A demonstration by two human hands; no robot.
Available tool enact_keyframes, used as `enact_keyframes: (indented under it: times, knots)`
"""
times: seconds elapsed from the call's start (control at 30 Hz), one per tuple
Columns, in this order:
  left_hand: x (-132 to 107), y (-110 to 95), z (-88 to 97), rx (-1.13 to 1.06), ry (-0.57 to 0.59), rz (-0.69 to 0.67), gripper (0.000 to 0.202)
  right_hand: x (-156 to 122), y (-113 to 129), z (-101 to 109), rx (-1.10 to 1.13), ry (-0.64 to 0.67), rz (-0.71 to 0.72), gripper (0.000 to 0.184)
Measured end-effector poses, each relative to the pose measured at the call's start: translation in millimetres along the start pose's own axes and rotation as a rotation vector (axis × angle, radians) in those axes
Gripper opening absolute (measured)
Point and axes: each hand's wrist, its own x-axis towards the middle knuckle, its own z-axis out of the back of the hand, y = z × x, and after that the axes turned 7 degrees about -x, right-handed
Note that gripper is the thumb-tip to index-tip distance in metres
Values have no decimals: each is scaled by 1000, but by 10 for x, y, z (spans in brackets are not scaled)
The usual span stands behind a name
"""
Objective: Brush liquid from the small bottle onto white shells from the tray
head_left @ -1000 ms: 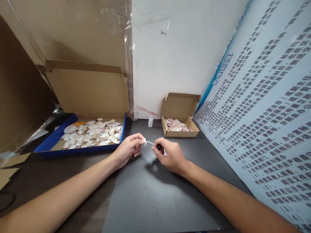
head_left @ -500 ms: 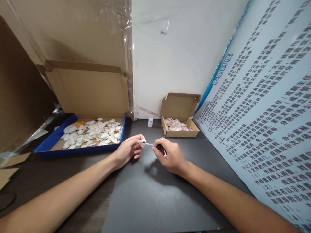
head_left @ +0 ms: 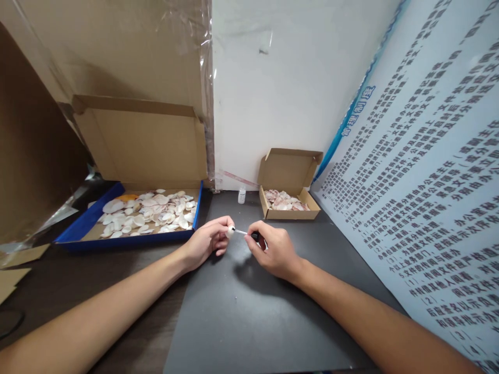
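Between the thumb and fingers of my left hand (head_left: 210, 239) is a small white shell (head_left: 230, 234), with a dark spot at its upper edge. My right hand (head_left: 273, 249) pinches a thin applicator brush (head_left: 241, 232) by its black cap (head_left: 255, 236). The brush's pale stem points left, and its tip meets the shell near the dark spot. Both hands are held above the dark grey mat (head_left: 234, 332). Behind them stands a small clear bottle (head_left: 241, 196) with a white label.
On the left, a blue-sided cardboard box (head_left: 128, 241) with its lid raised holds many pale shells (head_left: 152, 210). A smaller open cardboard box (head_left: 292, 214) with shells is at the back right. A printed panel (head_left: 421, 208) slants along the right side. Cardboard pieces (head_left: 15, 278) lie far left.
The shell has turned in my left fingers, so less of its dark-marked face shows. The brush tip has shifted slightly toward the shell's upper edge. Both arms have barely moved.
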Motion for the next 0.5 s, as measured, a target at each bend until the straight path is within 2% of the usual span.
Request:
enact_keyframes:
  times: [0.5]
  knots:
    - [-6, 1, -8, 81, -5, -13, 10, 0, 15, 31, 48, -34, 22, 12]
